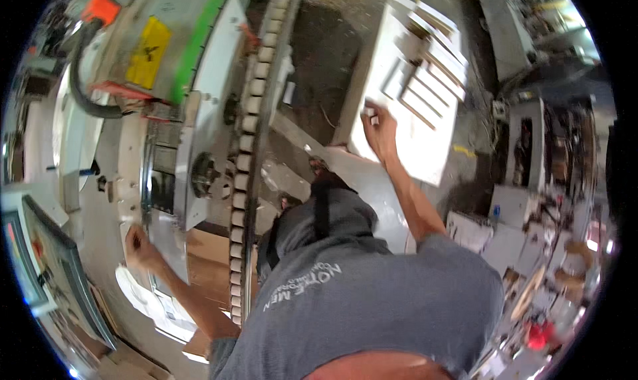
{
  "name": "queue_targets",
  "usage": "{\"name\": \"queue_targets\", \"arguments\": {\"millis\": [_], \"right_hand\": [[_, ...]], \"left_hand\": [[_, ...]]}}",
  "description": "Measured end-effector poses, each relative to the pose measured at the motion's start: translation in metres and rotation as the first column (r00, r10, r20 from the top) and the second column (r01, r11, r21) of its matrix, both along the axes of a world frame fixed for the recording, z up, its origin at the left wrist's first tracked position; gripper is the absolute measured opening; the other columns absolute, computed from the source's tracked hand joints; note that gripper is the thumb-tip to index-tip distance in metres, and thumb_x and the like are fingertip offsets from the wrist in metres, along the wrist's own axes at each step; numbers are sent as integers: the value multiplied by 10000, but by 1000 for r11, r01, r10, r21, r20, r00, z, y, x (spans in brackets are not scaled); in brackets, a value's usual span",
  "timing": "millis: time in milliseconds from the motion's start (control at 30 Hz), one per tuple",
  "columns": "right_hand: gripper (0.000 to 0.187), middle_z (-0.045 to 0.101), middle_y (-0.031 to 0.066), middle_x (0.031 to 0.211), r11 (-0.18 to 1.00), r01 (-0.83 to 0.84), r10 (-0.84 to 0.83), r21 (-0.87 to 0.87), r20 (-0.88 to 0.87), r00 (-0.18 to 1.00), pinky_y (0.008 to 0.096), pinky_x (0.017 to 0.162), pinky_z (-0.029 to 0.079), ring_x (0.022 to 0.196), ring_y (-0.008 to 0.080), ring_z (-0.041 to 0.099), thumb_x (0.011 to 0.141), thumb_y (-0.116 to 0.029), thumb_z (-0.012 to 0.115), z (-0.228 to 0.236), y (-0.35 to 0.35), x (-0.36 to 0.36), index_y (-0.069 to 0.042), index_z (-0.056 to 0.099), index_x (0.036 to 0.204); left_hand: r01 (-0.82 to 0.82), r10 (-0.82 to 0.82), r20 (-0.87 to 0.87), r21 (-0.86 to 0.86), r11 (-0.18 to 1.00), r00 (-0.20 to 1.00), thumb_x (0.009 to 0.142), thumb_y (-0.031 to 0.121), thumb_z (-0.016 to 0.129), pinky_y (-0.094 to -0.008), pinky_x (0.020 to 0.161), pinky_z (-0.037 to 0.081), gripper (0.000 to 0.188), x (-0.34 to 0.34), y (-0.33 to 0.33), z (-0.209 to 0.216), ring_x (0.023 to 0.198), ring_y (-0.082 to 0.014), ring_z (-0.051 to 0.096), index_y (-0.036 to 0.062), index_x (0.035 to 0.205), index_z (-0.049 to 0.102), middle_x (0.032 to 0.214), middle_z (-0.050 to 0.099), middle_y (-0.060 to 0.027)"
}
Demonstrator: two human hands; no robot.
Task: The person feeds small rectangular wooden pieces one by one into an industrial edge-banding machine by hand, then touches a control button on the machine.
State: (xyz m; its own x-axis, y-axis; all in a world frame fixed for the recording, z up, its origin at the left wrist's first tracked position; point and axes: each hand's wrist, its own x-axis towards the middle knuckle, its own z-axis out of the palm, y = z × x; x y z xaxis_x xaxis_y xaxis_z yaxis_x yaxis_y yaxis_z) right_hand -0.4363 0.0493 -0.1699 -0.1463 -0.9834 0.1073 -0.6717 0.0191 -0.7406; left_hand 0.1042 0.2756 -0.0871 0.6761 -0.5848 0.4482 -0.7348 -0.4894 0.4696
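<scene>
My left hand (141,248) is out to the left, beside the pale edge of a machine. Its fingers look curled, but blur hides whether anything is in them. Over the left edge of a large white panel (428,161) is my right hand (380,133), fingers bent inward and thumb near the fingertips. A small white patch shows between them; I cannot tell if it is a held thing or the panel behind. Several narrow strips with brown edges (425,94) lie on the panel beyond this hand.
A roller track (247,124) runs from front to back, left of my legs. Beyond it is a machine with a green stripe (203,41), a yellow label (147,51) and a black hose (78,74). A screen (23,254) stands far left. Cluttered shelves (551,147) line the right.
</scene>
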Motion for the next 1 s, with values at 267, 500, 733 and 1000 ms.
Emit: {"name": "queue_targets", "arguments": {"millis": [267, 500, 733, 1000], "right_hand": [[453, 583, 293, 1220, 984, 156, -52, 86, -699, 714, 522, 987, 481, 1226, 413, 503, 954, -295, 587, -63, -91, -72, 14, 592, 1284], [413, 559, 223, 1193, 996, 86, -64, 19, -514, 855, 525, 934, 483, 1149, 400, 501, 878, -260, 679, -70, -57, -46, -14, 596, 1199], [729, 416, 339, 1426, 976, 182, -122, 118, -397, 910, 553, 1165, 257, 1377, 479, 324, 808, -166, 745, -92, -54, -49, 88, 402, 1398], [822, 563, 213, 1274, 939, -154, -165, 307, 796, 583, 426, 862, 518, 1118, 281, 590, 812, -177, 725, -18, 8, 15, 10, 313, 1498]], "left_hand": [[34, -111, -327, -233, 972, 939, 903, 69, 712, -260, 708, 543, 153, -80, -14, -15, 767, -161, 651, -53, 993, 730, 869, 718, -111], [142, -290, -514, -308, 941, 807, 901, 34, 705, -242, 688, 516, 118, -144, -32, -16, 781, -107, 618, -34, 995, 726, 862, 700, -62], [241, -320, -447, -225, 944, 836, 862, 30, 723, -244, 660, 487, 88, -170, -31, -4, 735, -82, 589, -16, 937, 726, 834, 694, -49], [327, -419, -543, -262, 908, 728, 840, 49, 759, -302, 703, 521, 211, -199, -22, -9, 787, -164, 653, 14, 1044, 724, 908, 712, -103]]}}
